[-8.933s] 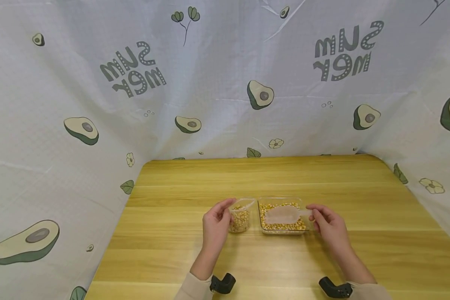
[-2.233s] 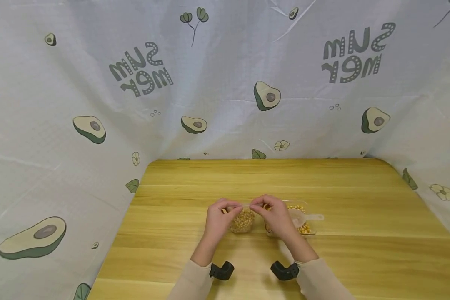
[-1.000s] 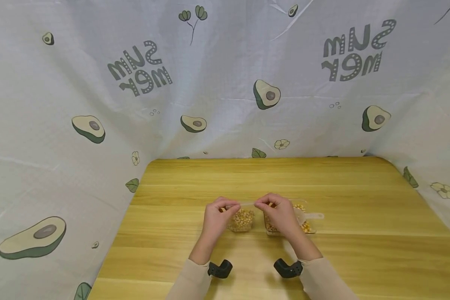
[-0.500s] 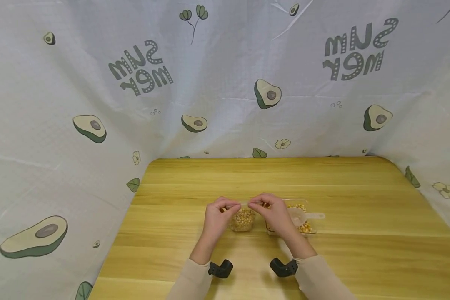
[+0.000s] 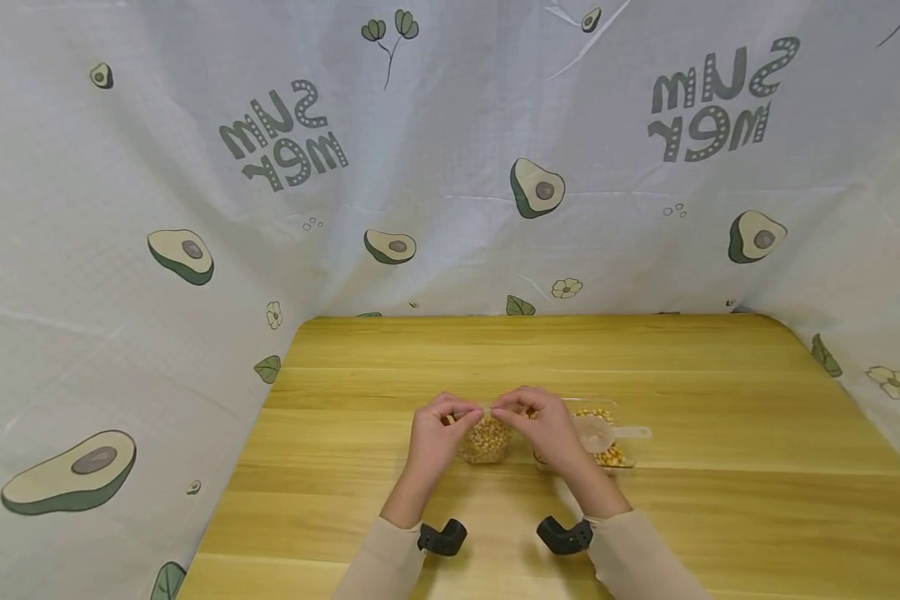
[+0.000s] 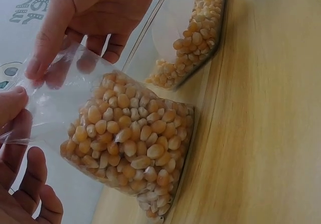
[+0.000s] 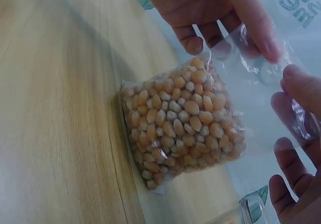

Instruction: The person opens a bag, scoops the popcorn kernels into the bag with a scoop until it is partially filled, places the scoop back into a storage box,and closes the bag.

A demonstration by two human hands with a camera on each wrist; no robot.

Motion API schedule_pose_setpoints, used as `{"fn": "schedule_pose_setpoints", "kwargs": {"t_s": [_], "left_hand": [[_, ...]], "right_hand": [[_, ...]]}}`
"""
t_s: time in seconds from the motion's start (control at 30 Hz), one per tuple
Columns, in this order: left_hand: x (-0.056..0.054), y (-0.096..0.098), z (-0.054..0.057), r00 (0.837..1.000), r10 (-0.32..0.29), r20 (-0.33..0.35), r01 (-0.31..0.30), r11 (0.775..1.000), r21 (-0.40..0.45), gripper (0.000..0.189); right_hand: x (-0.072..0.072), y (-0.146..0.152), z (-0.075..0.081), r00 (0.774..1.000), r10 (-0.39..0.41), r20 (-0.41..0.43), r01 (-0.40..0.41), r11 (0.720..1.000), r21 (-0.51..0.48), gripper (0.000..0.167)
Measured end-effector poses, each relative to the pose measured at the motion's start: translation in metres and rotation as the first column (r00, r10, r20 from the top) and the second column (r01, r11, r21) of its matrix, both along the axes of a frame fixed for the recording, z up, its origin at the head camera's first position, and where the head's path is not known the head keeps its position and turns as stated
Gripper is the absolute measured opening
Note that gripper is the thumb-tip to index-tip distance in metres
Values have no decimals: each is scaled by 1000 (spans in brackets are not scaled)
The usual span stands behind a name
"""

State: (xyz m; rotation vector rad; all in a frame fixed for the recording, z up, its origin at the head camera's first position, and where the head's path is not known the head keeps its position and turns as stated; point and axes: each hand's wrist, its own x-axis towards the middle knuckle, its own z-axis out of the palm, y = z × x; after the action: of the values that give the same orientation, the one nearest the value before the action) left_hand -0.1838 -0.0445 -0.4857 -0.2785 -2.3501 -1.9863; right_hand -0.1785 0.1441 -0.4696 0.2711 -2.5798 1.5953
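A clear plastic bag of corn kernels (image 5: 487,442) stands upright on the table, filled in its lower part. My left hand (image 5: 431,442) pinches the left end of its top edge between thumb and fingers. Close beside it, my right hand (image 5: 546,432) pinches the same edge from the right, the two sets of fingertips almost meeting. Seen from the left wrist, the bag's bare upper film (image 6: 55,103) is drawn flat between both thumbs. In the right wrist view the kernels (image 7: 180,118) rest in the bag's bottom, which sits on the wood.
Right of the bag stands a clear rectangular container (image 5: 622,467) with more corn kernels (image 5: 611,456), partly behind my right hand. A translucent scoop (image 5: 598,433) lies on the kernels, its handle reaching over the right rim. A printed curtain (image 5: 450,167) hangs behind the wooden table (image 5: 390,358).
Long before, my right hand held the scoop over the container; it has let go and taken the bag's top edge. Over the last second its fingers slid left, closer to my left hand.
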Motion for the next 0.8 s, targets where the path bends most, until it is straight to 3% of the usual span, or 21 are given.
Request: {"fn": "schedule_pose_setpoints", "kwargs": {"t_s": [0.3,0.63,0.8], "left_hand": [[2,1,4,1000,-13,17,12,1000,23,11],[3,0,5,1000,-16,-25,15,999,-33,12],[3,-10,6,1000,22,8,-22,999,-45,13]], "right_hand": [[-1,-3,0,1000,-21,9,21,1000,-6,5],[3,2,2,998,-54,-21,55,997,53,5],[4,10,0,995,-93,-33,95,992,82,5]]}}
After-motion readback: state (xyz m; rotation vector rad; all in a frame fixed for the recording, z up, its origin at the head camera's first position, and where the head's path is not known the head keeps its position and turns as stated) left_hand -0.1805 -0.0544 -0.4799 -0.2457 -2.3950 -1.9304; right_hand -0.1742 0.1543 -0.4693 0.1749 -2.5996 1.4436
